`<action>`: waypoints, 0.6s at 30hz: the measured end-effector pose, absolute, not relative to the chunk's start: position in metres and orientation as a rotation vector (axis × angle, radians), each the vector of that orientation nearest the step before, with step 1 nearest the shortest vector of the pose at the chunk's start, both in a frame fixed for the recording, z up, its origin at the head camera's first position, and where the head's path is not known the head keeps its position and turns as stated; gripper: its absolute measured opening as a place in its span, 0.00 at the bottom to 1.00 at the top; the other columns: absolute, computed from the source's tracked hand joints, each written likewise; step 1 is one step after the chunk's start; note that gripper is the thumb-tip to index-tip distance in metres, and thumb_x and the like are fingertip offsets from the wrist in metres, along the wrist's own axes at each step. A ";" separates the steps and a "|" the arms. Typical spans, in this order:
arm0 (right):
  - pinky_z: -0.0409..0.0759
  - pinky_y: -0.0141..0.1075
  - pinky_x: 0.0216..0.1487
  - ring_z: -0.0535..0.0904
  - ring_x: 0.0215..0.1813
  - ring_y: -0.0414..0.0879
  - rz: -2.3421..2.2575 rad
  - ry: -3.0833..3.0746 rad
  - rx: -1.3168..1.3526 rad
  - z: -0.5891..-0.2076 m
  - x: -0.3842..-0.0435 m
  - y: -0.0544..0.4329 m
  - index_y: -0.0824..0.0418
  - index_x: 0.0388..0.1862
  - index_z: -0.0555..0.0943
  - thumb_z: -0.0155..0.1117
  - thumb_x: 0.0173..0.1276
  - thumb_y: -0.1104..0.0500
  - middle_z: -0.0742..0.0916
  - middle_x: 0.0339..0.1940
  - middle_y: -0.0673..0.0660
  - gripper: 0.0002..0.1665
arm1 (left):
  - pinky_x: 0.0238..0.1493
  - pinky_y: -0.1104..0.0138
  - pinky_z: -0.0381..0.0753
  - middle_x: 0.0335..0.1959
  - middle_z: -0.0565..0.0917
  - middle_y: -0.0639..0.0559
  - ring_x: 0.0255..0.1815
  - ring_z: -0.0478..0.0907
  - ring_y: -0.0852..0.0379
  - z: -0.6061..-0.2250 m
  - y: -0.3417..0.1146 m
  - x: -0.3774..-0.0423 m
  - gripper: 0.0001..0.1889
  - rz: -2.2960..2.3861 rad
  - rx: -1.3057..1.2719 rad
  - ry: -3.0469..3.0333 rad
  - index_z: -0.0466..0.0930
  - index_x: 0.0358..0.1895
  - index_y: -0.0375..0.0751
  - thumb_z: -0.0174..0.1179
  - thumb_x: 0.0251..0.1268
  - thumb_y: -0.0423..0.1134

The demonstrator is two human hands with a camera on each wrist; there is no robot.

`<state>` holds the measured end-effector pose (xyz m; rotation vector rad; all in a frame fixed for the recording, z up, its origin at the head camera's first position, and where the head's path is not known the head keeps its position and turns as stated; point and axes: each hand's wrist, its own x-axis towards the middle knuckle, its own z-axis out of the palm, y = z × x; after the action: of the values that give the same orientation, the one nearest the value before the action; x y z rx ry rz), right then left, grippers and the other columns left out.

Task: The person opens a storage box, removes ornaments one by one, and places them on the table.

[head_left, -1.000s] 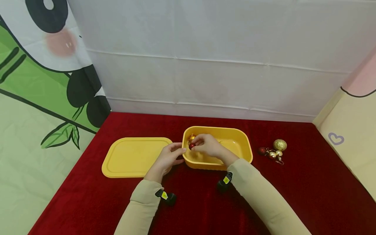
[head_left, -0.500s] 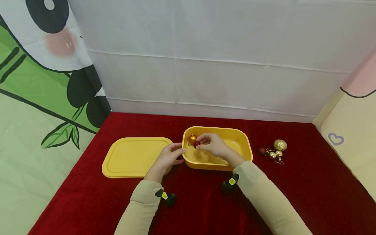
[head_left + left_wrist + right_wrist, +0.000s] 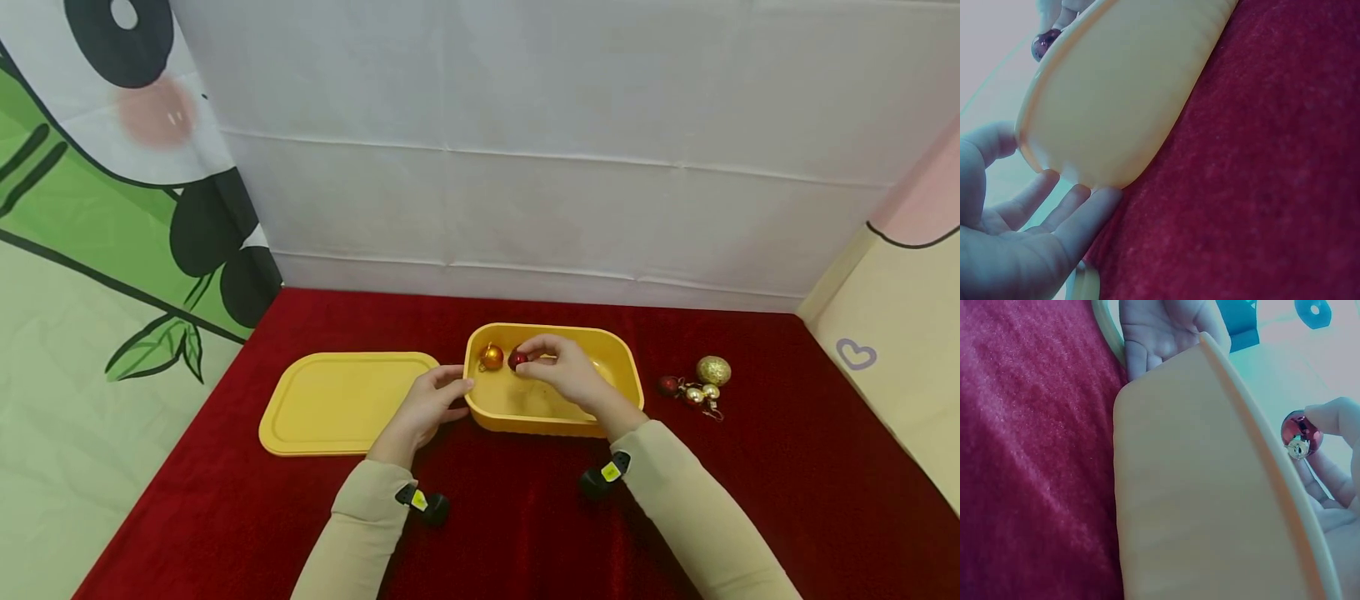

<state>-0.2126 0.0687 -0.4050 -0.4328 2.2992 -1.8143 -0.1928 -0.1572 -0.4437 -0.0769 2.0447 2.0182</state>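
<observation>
Lying lengthwise L-R, ylw box [image 3: 536, 424]

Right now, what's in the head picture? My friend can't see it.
A person's right grip pinches a red bauble over a yellow box containing an orange bauble; the left grip touches the box. A yellow lid lies left, other baubles right, on red cloth.

The right hand [image 3: 566, 371] has drawn right inside the yellow box [image 3: 536, 423], carrying the pinched red ball [image 3: 517, 359] right and slightly toward the far side. The ball, earlier just beside the orange ornament [image 3: 492, 357], is now apart from it, and that ornament shows whole. The right sleeve [image 3: 693, 500] and wrist camera [image 3: 597, 483] have shifted right too, slightly nearer.
</observation>
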 end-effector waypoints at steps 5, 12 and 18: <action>0.83 0.39 0.48 0.84 0.42 0.47 -1.896 2.208 -0.426 -0.404 -0.209 0.077 0.74 0.50 0.74 0.64 0.61 0.67 0.81 0.45 0.63 0.19 | 0.52 0.55 0.81 0.60 0.73 0.38 0.56 0.76 0.44 -0.443 -0.157 -0.193 0.23 2.024 -0.068 2.031 0.69 0.62 0.35 0.56 0.66 0.39; 0.84 0.36 0.43 0.84 0.36 0.39 -1.995 2.175 -0.442 -0.404 -0.205 0.089 0.77 0.51 0.72 0.61 0.62 0.70 0.81 0.43 0.60 0.19 | 0.51 0.55 0.82 0.59 0.73 0.39 0.54 0.77 0.46 -0.444 -0.157 -0.193 0.23 2.020 -0.078 2.041 0.69 0.63 0.35 0.56 0.66 0.39; 0.84 0.33 0.41 0.84 0.35 0.39 -2.020 2.176 -0.415 -0.403 -0.203 0.101 0.76 0.52 0.71 0.61 0.63 0.69 0.81 0.40 0.51 0.20 | 0.51 0.55 0.81 0.59 0.74 0.40 0.54 0.77 0.48 -0.444 -0.157 -0.193 0.23 2.018 -0.087 2.040 0.69 0.62 0.36 0.56 0.66 0.39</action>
<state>-0.2031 0.1013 -0.4034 -0.4152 2.1760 -2.0203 -0.1934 -0.1567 -0.4437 -0.0869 2.0399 2.0183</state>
